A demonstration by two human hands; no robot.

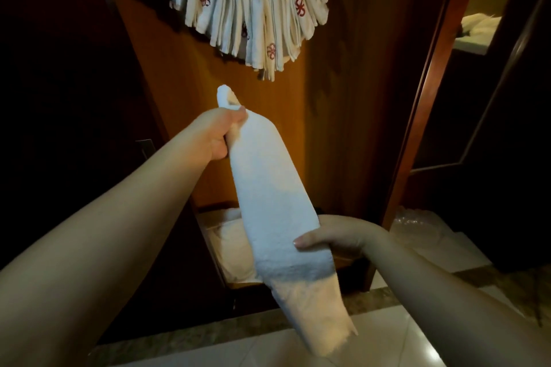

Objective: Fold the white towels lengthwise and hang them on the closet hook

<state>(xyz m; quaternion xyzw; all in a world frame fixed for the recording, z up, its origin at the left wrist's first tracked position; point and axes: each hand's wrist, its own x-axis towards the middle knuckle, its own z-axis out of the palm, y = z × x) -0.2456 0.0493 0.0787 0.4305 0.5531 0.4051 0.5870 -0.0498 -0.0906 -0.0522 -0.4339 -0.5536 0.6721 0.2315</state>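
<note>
The left hand (222, 132) grips the upper end of a folded white towel (268, 188), fingers curled around it. The right hand (331, 237) pinches the towel lower down, thumb on top. Above, a bunch of hung towels (250, 6) fans out in the closet.

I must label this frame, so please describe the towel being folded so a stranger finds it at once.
Below the hung towels on the closet, the left hand and right hand hold one towel. It alone is plain white, a long narrow strip.
</note>
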